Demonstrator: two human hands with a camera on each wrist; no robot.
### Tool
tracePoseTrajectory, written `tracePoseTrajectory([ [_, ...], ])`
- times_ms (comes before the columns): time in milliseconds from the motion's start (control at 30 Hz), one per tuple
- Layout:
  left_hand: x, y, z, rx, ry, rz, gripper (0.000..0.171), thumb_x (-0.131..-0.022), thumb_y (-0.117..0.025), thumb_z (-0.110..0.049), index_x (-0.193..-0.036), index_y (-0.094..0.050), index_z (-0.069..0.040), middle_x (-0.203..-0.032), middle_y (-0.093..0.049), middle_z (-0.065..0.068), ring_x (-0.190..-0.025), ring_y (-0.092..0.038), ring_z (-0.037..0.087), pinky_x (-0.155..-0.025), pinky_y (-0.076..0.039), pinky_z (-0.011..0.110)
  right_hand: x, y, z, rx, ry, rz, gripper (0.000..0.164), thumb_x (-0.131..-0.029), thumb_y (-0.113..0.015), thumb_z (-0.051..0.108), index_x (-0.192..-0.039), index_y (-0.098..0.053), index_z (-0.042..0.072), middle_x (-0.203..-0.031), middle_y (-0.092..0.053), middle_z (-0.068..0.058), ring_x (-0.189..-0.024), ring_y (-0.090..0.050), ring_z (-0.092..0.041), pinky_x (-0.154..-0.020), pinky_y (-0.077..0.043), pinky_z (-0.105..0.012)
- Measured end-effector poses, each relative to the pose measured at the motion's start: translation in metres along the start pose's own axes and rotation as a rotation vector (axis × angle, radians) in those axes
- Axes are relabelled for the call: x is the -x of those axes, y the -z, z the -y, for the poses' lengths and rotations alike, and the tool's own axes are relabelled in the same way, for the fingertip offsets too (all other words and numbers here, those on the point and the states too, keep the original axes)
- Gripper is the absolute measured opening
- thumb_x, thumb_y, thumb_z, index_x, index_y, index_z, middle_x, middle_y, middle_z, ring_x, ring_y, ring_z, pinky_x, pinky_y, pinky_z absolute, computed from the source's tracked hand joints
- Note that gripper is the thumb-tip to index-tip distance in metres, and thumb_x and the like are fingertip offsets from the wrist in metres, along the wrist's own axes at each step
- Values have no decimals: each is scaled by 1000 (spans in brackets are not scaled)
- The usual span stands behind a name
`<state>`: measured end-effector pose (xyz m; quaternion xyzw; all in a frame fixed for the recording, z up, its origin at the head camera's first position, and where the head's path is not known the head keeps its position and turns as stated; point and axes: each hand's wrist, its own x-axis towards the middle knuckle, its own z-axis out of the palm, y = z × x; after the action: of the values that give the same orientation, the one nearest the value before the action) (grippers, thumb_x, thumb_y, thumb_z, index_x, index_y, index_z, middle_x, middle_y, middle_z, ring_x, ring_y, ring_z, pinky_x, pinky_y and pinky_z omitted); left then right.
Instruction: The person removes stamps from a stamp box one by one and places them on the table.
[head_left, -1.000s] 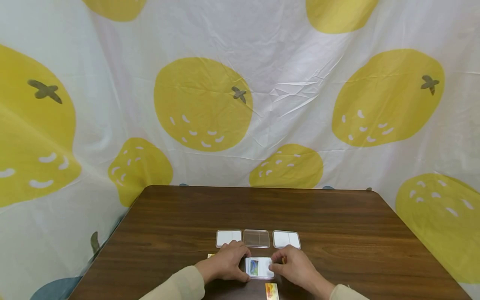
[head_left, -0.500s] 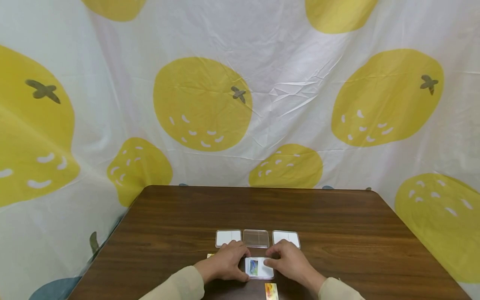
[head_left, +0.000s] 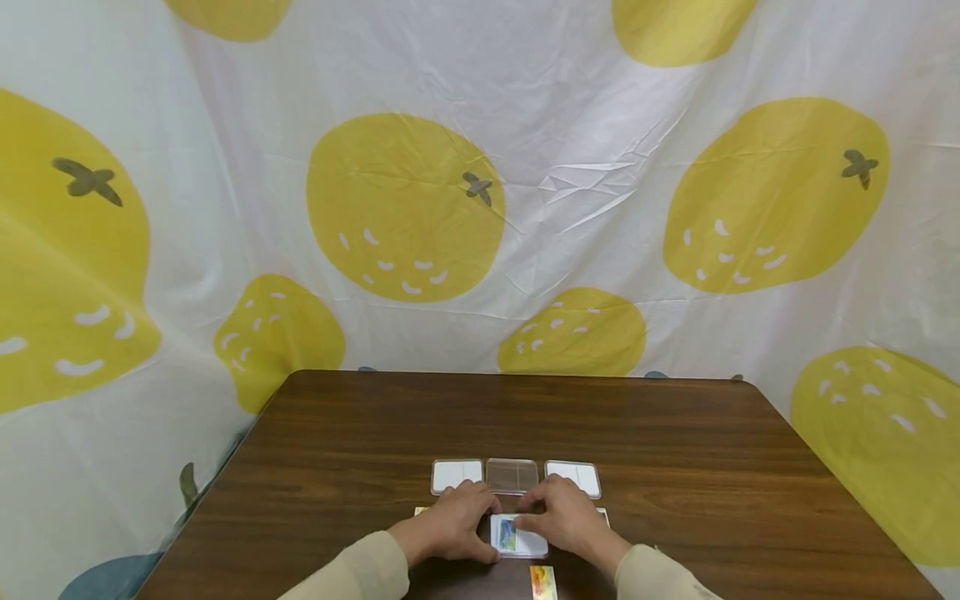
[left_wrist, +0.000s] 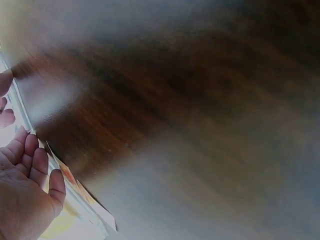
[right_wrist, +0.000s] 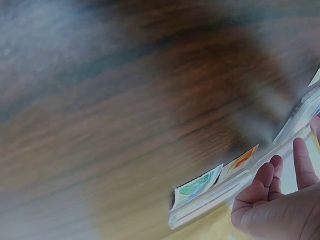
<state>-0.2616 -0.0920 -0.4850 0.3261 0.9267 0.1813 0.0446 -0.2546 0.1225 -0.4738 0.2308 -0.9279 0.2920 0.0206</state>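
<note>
A flat clear case point(head_left: 531, 546) with a white insert lies on the table, a small blue-and-green postage stamp point(head_left: 507, 534) showing in its left part. My left hand point(head_left: 459, 523) holds the case at its left side, thumb by the near corner, forefinger by the far one. From the right, my right hand point(head_left: 572, 518) reaches over the case, thumb over it close to the stamp and forefinger at its far edge. The other fingers of the right hand point(right_wrist: 280, 200) are partly curled in the right wrist view. In the left wrist view the left hand point(left_wrist: 27, 195) is seen at the frame's edge.
Behind stand three flat cases in a row: a white one point(head_left: 456, 475), a transparent one point(head_left: 513, 477) and another white one point(head_left: 573, 476). A yellow-orange stamp point(head_left: 543, 582) lies in front. Other stamps peek out beside both hands. A lemon-print cloth point(head_left: 570, 208) hangs behind the table point(head_left: 360, 442).
My right hand has slid left, from the case's right edge to near the stamp, uncovering a stamp edge behind it on the right. My left hand and the case stay in place.
</note>
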Motion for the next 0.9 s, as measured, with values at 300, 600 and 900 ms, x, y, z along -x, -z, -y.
tracePoseTrajectory([
  [300,0,0,0,7,9,19,44,-70,-85,-43,-102,-64,-21,-97,-51,-15,-94,-46,7,-85,-41,37,-2,-10,-1,56,-12,-3,33,-74,-84,42,-92,-77,16,-96,-66,-2,-90,-59,-28,-77,-46,-50],
  [600,0,2,0,7,-13,5,44,-70,-85,-41,-102,-64,-20,-98,-53,-13,-93,-46,7,-78,-38,31,-1,-10,0,83,5,-40,28,-72,-85,38,-87,-77,16,-89,-63,0,-85,-59,-26,-72,-46,-44],
  [900,1,1,1,-5,-18,-9,45,-69,-86,-41,-102,-65,-20,-97,-52,-13,-92,-46,6,-76,-37,28,-2,-10,0,85,8,-56,21,-72,-86,32,-81,-76,16,-86,-62,2,-84,-58,-24,-71,-45,-42],
])
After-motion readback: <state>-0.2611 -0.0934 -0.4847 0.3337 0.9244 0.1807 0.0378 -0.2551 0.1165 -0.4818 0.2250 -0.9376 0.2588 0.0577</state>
